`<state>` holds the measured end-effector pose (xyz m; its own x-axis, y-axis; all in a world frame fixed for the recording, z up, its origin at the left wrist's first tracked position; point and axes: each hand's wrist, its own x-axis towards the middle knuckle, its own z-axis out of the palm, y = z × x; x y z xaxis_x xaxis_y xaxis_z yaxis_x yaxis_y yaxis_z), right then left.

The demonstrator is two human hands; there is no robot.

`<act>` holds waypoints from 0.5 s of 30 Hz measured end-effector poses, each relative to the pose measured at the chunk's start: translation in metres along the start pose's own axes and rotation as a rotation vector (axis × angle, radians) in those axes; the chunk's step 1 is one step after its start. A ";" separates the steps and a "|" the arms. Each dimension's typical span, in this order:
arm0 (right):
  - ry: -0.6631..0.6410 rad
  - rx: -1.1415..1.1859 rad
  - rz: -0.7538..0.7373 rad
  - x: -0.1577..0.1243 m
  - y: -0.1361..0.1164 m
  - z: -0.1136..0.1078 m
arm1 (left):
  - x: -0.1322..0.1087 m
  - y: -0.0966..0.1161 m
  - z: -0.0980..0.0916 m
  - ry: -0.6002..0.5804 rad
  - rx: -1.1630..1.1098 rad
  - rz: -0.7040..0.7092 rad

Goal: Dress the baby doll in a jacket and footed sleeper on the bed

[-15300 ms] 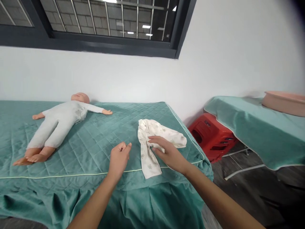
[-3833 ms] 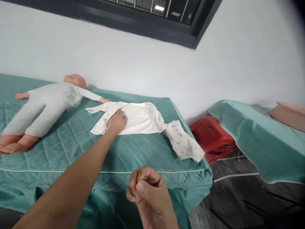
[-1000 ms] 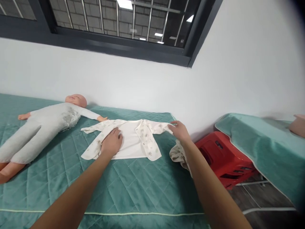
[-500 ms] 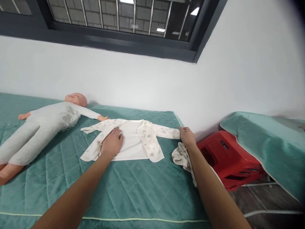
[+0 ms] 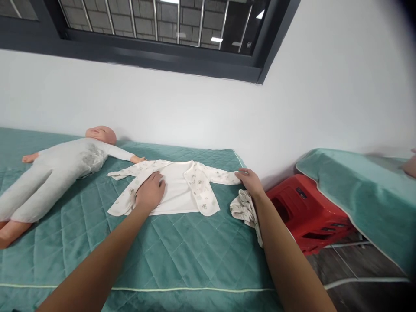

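Observation:
A white baby shirt [image 5: 175, 186] with a small print lies spread open at the front, its sleeves stretched to both sides. My left hand [image 5: 151, 190] rests flat on its left front panel, fingers stretched out. At the end of the right sleeve, my right hand [image 5: 250, 181] has its fingertips on the cuff, in what looks like a loose pinch. A crumpled printed cloth [image 5: 243, 206] lies just below that hand, partly hidden by my forearm. To the left, a baby doll [image 5: 65, 162] in a whitish bodysuit lies on its back, one hand close to the left sleeve.
Green quilted bedding [image 5: 182, 251] lies under everything, against a white wall [image 5: 182, 112] with a barred window [image 5: 162, 21] above. On the right are a red plastic stool [image 5: 308, 212] and another green-covered surface [image 5: 364, 190], with part of a pinkish form at its edge.
The fingers of my right hand have loosened and straightened at the sleeve cuff. My left hand stays on the shirt. The whole view has shifted slightly.

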<state>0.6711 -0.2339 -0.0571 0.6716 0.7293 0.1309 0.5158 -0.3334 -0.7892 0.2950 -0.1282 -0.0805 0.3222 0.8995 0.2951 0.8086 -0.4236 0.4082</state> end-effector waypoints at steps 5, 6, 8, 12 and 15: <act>-0.033 0.068 -0.097 -0.001 -0.001 0.001 | -0.001 0.001 -0.002 0.000 0.013 0.006; -0.023 0.074 -0.124 -0.001 -0.001 0.001 | -0.001 0.001 -0.002 0.002 0.011 0.007; 0.004 0.077 -0.171 0.001 -0.002 0.000 | -0.001 0.001 -0.002 0.004 0.004 0.002; 0.030 0.039 -0.203 0.005 -0.002 -0.001 | 0.000 0.000 0.000 0.009 -0.001 -0.003; 0.024 -0.007 -0.196 0.008 0.000 0.001 | 0.000 -0.002 0.001 0.005 -0.003 0.010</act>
<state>0.6758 -0.2272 -0.0571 0.5702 0.7663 0.2961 0.6418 -0.1905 -0.7428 0.2943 -0.1270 -0.0821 0.3279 0.8946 0.3037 0.8039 -0.4331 0.4077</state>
